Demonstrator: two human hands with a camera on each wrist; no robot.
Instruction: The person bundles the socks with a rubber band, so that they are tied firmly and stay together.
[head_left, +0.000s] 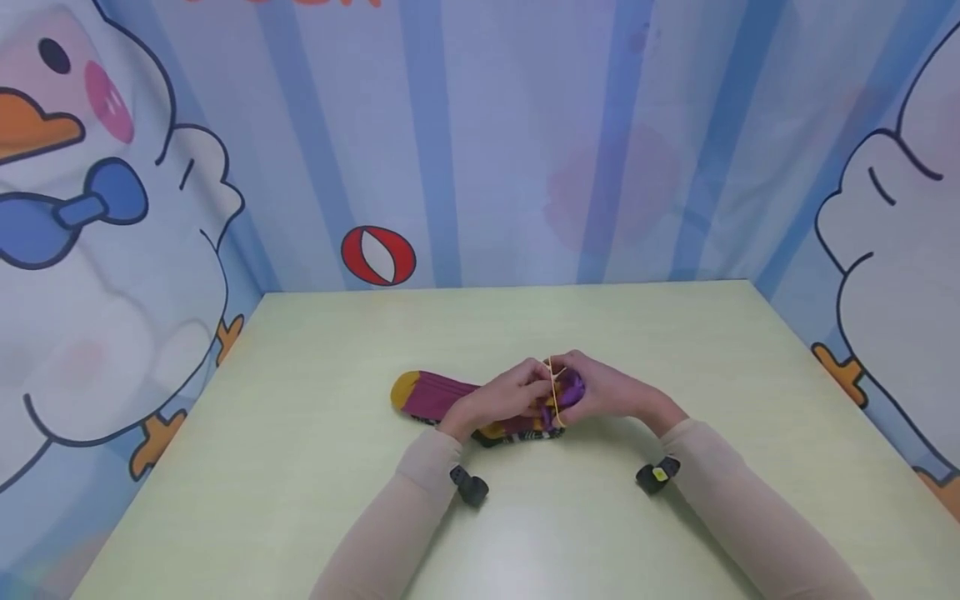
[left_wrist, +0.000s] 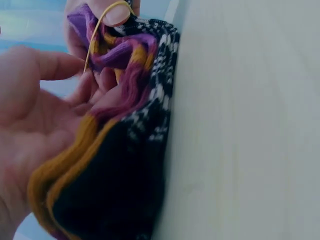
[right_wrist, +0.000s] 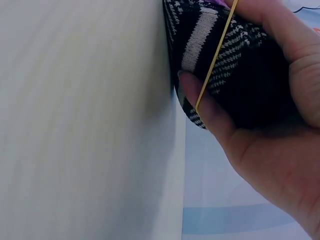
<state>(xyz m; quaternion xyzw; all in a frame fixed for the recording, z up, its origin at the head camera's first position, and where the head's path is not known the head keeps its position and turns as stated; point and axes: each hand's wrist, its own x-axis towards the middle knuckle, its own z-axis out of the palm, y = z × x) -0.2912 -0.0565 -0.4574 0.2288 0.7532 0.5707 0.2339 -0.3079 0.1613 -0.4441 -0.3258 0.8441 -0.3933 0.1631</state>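
Maroon socks (head_left: 442, 394) with mustard toe and heel lie sideways on the table, with black-and-white knit (left_wrist: 165, 62) along their underside. Their purple cuff end (left_wrist: 117, 56) is bunched up between the hands. My right hand (head_left: 609, 390) grips this end, thumb on the patterned knit in the right wrist view. A thin yellow rubber band (right_wrist: 216, 56) is stretched across the right thumb and fingers, over the bunched end. With its fingertips, my left hand (head_left: 513, 392) pinches the band beside the cuffs; its palm is close over the mustard heel (left_wrist: 82, 145).
The pale table (head_left: 322, 500) reaches back to a striped blue curtain (head_left: 495, 150) with cartoon birds on both sides. A small black wrist camera (head_left: 469, 487) sits on the left sleeve, another camera (head_left: 657, 474) on the right one.
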